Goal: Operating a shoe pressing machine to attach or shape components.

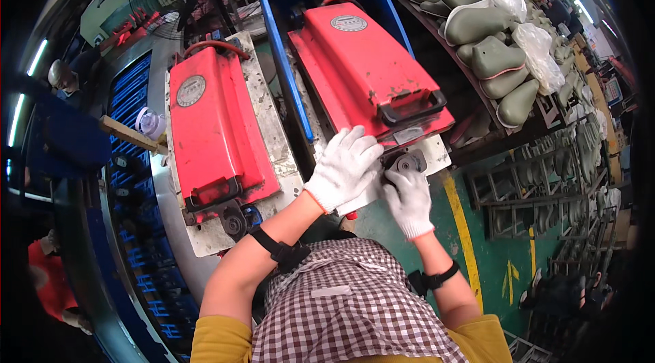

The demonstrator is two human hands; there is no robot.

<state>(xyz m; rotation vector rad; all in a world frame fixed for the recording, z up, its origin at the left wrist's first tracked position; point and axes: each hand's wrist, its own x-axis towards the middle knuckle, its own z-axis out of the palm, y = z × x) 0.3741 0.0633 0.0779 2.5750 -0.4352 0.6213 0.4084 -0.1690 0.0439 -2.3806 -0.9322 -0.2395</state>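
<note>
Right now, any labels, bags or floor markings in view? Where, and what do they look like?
Left label: round, pale, on left red cover.
Right label: round, pale, near top of right red cover.
Plastic bags: clear, crumpled, over green shoe forms on the right shelf.
Floor stripe: yellow line on green floor, right of right hand.

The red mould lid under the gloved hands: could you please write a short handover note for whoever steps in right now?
Left hand: gloved, resting flat on the front edge of the right red mould lid, beside its black handle.
Right hand: gloved, fingers at the round metal knob below that edge; grip cannot be told.
Both this lid and the left red mould lid lie shut.
Done: nothing opened.
Left: whatever is needed at the knob.
</note>
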